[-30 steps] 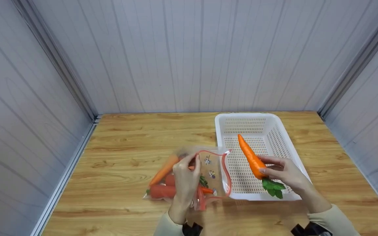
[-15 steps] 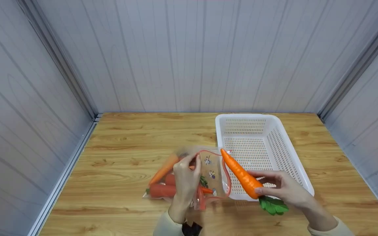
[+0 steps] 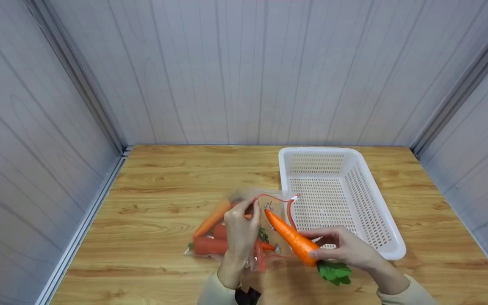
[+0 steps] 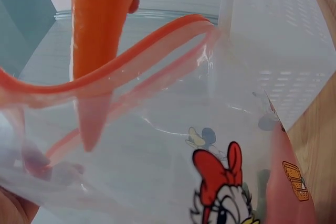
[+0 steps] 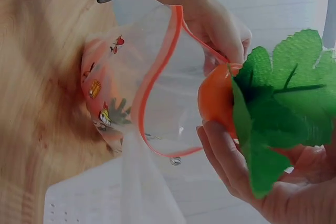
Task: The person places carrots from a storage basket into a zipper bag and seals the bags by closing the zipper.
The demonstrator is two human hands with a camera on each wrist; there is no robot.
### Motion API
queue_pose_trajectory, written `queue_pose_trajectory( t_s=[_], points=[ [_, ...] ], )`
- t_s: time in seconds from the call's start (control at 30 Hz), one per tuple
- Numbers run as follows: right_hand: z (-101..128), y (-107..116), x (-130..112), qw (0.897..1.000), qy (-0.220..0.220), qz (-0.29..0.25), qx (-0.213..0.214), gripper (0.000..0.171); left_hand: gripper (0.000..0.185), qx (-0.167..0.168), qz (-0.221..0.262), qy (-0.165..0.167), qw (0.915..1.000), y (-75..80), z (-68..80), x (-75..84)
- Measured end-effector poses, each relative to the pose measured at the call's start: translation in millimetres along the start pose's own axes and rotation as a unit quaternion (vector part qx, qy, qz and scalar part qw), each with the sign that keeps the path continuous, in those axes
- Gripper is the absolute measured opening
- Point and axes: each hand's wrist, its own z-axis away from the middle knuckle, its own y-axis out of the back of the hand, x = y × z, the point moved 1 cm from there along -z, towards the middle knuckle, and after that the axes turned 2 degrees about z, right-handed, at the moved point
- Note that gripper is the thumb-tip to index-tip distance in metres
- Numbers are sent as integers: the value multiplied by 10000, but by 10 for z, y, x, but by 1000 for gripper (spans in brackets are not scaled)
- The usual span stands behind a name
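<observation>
My right hand (image 3: 339,248) pinches an orange carrot (image 3: 292,239) near its thick end, its green leaves (image 3: 334,272) hanging toward me. The tapered tip points left into the mouth of a clear zip bag (image 4: 157,161) with a red-orange seal and cartoon prints. In the left wrist view the tip shows through the plastic, just below the seal. My left hand (image 3: 242,231) pinches the bag's rim, holding the mouth apart. Inside the bag lie several carrots, among them a paler orange carrot (image 3: 213,218) and a redder carrot (image 3: 210,246).
A white perforated basket (image 3: 377,203) stands to the right on the wooden table (image 3: 155,195), its left rim behind the bag's mouth. Pale panelled walls (image 3: 244,76) enclose the table at the back and both sides.
The right hand has carried the carrot from over the basket leftward and toward me, to the bag's mouth. The left hand and the bag have stayed in place.
</observation>
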Motion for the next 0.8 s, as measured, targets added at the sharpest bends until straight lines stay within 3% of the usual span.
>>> queue_pose_trajectory(
  t_s=[0.3, 0.5, 0.8],
  points=[
    [-274, -176, 11, 9995, -262, 183, -52, 37, 7, -35, -82, 145, 9999, 11, -4, 22],
    [-417, -293, 18, 9981, -470, 372, 146, 37, 8, -94, -7, 120, 9999, 10, -2, 17],
    [-680, -400, 12, 9945, -474, 891, 284, 38, 9, -196, 97, 189, 9996, 10, -8, 20]
  ],
)
